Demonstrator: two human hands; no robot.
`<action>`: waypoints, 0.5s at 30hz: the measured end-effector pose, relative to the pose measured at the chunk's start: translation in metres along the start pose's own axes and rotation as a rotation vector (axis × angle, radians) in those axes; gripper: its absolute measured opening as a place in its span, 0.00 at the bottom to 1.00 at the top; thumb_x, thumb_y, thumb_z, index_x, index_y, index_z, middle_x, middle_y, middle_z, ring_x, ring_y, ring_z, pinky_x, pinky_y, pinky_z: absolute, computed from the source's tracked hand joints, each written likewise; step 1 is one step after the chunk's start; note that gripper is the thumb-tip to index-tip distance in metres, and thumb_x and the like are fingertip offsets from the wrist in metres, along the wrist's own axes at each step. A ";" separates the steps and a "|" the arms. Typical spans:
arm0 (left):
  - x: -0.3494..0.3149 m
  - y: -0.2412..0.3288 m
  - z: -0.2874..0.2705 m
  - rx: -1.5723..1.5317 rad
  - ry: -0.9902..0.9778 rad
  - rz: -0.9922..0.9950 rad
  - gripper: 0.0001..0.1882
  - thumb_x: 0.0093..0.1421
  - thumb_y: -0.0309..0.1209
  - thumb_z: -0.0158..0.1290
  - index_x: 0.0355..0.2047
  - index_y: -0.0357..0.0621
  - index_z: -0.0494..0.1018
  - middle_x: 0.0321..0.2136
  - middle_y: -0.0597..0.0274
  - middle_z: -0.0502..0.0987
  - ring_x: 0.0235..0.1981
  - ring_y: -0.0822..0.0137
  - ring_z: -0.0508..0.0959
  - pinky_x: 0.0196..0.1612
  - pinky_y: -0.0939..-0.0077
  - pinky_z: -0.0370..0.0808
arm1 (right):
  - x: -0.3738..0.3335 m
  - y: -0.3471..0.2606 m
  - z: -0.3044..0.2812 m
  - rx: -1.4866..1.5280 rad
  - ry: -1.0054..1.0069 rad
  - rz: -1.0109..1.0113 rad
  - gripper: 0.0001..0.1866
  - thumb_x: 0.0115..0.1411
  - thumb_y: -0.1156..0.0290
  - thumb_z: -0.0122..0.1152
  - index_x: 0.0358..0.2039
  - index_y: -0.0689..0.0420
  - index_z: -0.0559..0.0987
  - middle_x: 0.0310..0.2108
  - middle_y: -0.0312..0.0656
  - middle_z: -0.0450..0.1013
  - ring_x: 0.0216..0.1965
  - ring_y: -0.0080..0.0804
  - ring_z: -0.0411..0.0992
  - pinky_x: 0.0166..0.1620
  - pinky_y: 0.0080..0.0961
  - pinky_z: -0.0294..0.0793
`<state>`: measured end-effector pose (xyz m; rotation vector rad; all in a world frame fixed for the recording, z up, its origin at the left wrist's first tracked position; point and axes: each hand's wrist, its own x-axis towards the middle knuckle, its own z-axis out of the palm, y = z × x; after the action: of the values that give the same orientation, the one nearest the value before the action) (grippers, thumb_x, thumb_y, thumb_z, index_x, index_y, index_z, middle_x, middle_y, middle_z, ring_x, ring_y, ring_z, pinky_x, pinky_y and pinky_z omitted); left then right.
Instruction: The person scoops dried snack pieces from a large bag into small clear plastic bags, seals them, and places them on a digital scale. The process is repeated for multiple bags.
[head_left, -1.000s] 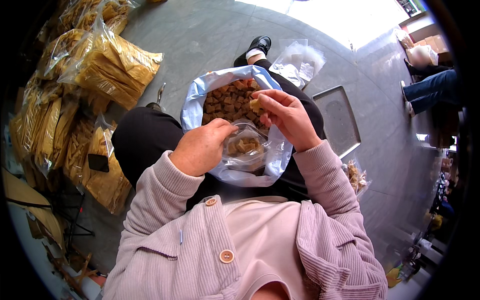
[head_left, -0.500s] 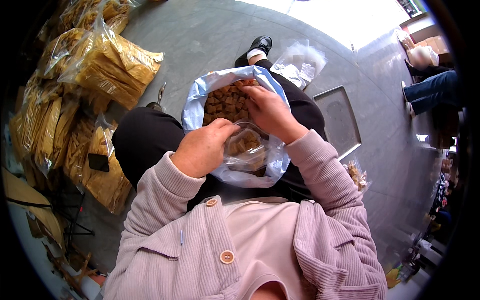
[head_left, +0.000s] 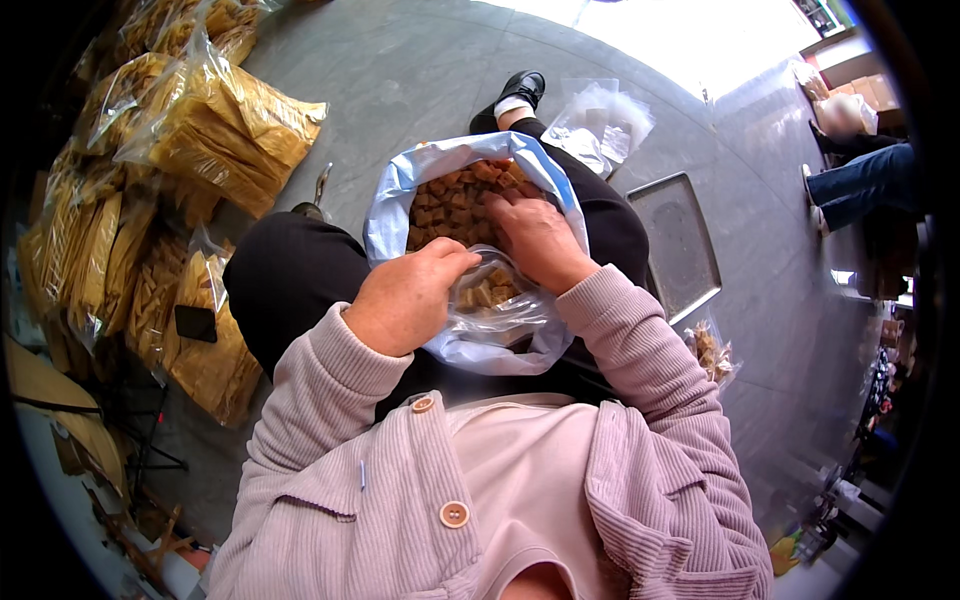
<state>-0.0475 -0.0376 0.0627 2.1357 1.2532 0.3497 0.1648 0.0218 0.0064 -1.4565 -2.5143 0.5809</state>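
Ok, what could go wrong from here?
The small clear bag, held near its mouth by the left hand, might tip and spill its brown pieces. The right hand, down at the brown cubes, could nudge that bag. The large pale bag sits between the legs, so shifting might tilt it.

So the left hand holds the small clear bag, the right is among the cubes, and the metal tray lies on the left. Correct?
Not quite: in the head view, the metal tray lies on the right. The left hand holds the small clear bag, and the right hand is among the cubes.
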 end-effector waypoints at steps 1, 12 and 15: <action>0.000 0.000 0.000 -0.002 0.005 0.005 0.19 0.58 0.18 0.51 0.50 0.42 0.76 0.47 0.56 0.77 0.42 0.51 0.80 0.43 0.64 0.79 | -0.002 0.003 0.002 0.061 0.015 0.014 0.18 0.55 0.77 0.62 0.48 0.61 0.76 0.43 0.51 0.74 0.48 0.52 0.72 0.53 0.40 0.73; 0.001 0.001 0.001 0.004 -0.011 -0.031 0.17 0.60 0.20 0.51 0.50 0.42 0.77 0.48 0.55 0.77 0.44 0.51 0.80 0.45 0.63 0.79 | -0.018 0.002 0.000 1.107 0.258 0.177 0.10 0.61 0.75 0.67 0.43 0.58 0.79 0.41 0.42 0.79 0.42 0.31 0.79 0.46 0.26 0.79; 0.000 0.001 0.000 0.005 -0.020 -0.045 0.18 0.60 0.19 0.52 0.51 0.42 0.76 0.49 0.54 0.77 0.45 0.50 0.80 0.46 0.63 0.79 | -0.021 0.000 -0.016 1.391 0.193 0.232 0.10 0.63 0.70 0.66 0.43 0.58 0.79 0.40 0.39 0.80 0.43 0.23 0.78 0.46 0.21 0.79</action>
<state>-0.0464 -0.0377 0.0630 2.1064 1.2896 0.3055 0.1808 0.0077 0.0217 -1.0493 -1.1338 1.6270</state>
